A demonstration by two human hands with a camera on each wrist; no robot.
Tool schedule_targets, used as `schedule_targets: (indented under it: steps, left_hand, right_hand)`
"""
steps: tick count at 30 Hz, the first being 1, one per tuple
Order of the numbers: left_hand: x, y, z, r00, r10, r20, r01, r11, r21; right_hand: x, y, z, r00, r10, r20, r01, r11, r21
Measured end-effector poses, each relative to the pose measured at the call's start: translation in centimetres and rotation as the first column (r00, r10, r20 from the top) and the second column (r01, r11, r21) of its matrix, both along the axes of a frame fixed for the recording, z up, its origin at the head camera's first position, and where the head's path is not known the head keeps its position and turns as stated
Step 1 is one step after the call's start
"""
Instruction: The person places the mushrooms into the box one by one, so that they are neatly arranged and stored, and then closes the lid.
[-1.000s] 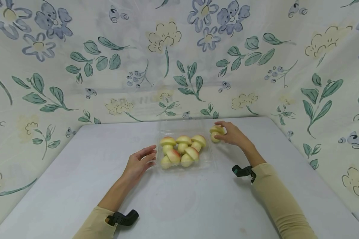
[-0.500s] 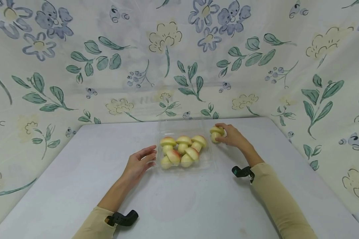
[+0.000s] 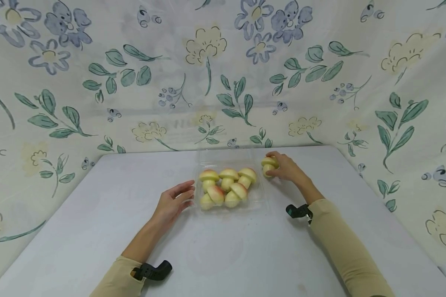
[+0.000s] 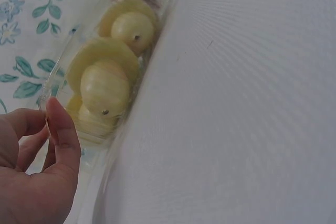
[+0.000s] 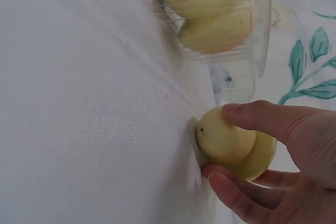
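A clear plastic box (image 3: 259, 194) stands on the table with several toy mushrooms (image 3: 228, 177) inside, pale yellow with reddish caps. At its left side, my left hand (image 3: 172, 204) pinches the rim between thumb and fingers, as the left wrist view shows. Just right of the box, my right hand (image 3: 288, 169) grips another toy mushroom (image 5: 226, 135), thumb on one side and fingers on the other. That mushroom is upright, cap up, its stem close over the tabletop. A small dark spot marks the base of the stem.
The box's clear lid (image 3: 226, 156) is folded back toward the rear of the table. Behind the white table (image 3: 223, 255) hangs a flower-patterned cloth (image 3: 223, 62). Black wrist cameras (image 3: 154, 271) sit on both sleeves.
My right wrist and forearm have shifted slightly left, while the fingers stay on the mushroom beside the box. My left hand and the box have not visibly moved.
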State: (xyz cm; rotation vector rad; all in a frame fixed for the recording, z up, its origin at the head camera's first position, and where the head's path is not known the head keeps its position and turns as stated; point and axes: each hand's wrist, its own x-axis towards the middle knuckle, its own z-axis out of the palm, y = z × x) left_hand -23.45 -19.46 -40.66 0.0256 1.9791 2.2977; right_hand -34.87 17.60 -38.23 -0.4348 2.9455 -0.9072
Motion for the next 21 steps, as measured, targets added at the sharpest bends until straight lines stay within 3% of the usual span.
schedule_targets:
  steps: [9,21]
  left_hand:
    - [0.01,0.09,0.13,1.0,0.005,0.012,-0.004,1.0,-0.015]
    - [0.0,0.04,0.07,1.0,0.006,0.015,-0.005,1.0,-0.014]
  right_hand:
    - [-0.07,-0.07,-0.04,0.999,-0.037,0.023,0.037,0.999,-0.006]
    - [0.64,0.11,0.26,0.999,-0.02,0.025,0.02,1.0,-0.009]
